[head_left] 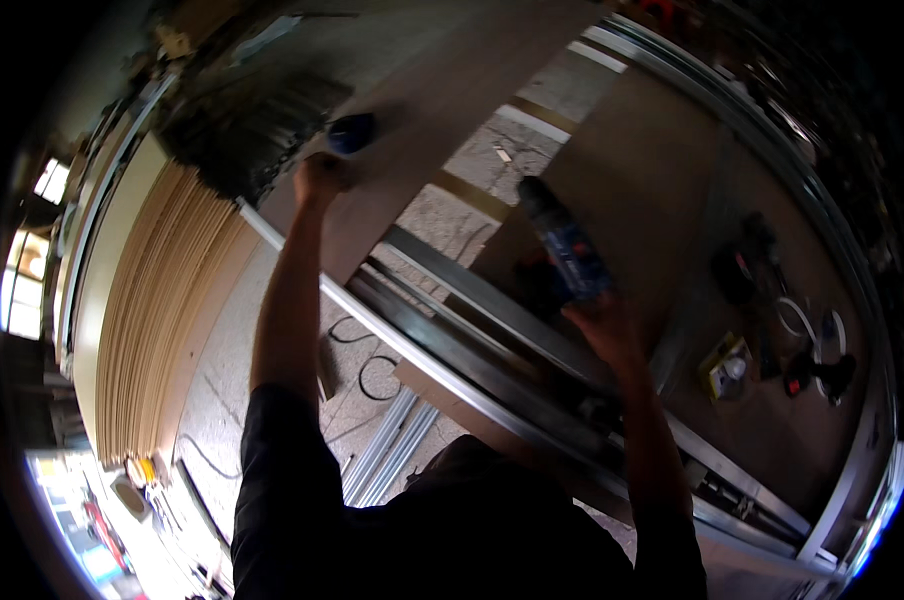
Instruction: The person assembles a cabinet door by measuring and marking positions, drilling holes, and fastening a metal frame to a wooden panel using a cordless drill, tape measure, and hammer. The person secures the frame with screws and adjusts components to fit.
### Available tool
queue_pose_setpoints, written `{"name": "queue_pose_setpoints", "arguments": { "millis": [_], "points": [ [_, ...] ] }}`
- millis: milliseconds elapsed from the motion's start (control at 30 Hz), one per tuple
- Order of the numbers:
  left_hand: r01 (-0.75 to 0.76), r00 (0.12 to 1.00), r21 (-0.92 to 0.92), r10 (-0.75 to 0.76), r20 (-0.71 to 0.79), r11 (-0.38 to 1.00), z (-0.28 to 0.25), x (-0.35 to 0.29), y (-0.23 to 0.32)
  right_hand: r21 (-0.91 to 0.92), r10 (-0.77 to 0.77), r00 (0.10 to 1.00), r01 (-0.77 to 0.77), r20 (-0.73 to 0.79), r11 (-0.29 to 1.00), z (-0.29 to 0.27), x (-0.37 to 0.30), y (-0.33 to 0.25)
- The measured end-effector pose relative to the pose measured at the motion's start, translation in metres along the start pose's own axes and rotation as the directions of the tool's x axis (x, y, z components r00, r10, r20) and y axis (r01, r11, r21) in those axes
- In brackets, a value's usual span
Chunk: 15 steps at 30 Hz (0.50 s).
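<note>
My right hand (604, 325) is wrapped round the handle end of a cordless drill (570, 245). The drill has a dark, bluish body, and its chuck points away from me over the brown panel and the gap beside it. Out to the left, my left hand (322, 178) is closed above a long brown board (412, 130). Its fingers are curled and slightly blurred, so what they hold, if anything, is hidden. Just beyond that hand a small dark blue container (351, 132) sits on the board, apart from the fingers as far as I can see.
Metal rails (452, 325) cross in front of me. A tall stack of sheets (162, 310) stands at left. On the right-hand panel lie a yellow box (727, 366), a dark power tool (737, 272) and a white cable (810, 325). Metal tubes (392, 447) lie below.
</note>
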<state>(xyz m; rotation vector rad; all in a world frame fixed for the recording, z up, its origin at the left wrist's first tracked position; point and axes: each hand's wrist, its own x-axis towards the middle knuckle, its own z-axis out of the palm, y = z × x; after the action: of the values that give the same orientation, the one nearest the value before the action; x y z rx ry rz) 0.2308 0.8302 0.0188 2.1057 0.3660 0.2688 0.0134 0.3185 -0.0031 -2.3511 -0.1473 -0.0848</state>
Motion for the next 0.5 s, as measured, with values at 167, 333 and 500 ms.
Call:
{"name": "queue_pose_setpoints", "arguments": {
  "millis": [167,333,500],
  "points": [
    [-0.167,0.973,0.626,0.231,-0.022,0.762,-0.036,0.051,-0.072,0.352,0.159,0.982,-0.115,-0.099,0.929,-0.097,-0.053,0.014],
    [-0.181,0.983,0.227,0.180,0.023,0.957,-0.006,0.009,-0.025,0.513,0.539,0.739,-0.304,-0.405,0.803,-0.223,-0.155,0.141],
    [-0.166,0.955,0.093,0.184,-0.235,0.982,-0.048,-0.091,-0.025,0.566,0.663,0.411,-0.345,-0.626,0.749,-0.334,-0.226,0.241]
  ]
}}
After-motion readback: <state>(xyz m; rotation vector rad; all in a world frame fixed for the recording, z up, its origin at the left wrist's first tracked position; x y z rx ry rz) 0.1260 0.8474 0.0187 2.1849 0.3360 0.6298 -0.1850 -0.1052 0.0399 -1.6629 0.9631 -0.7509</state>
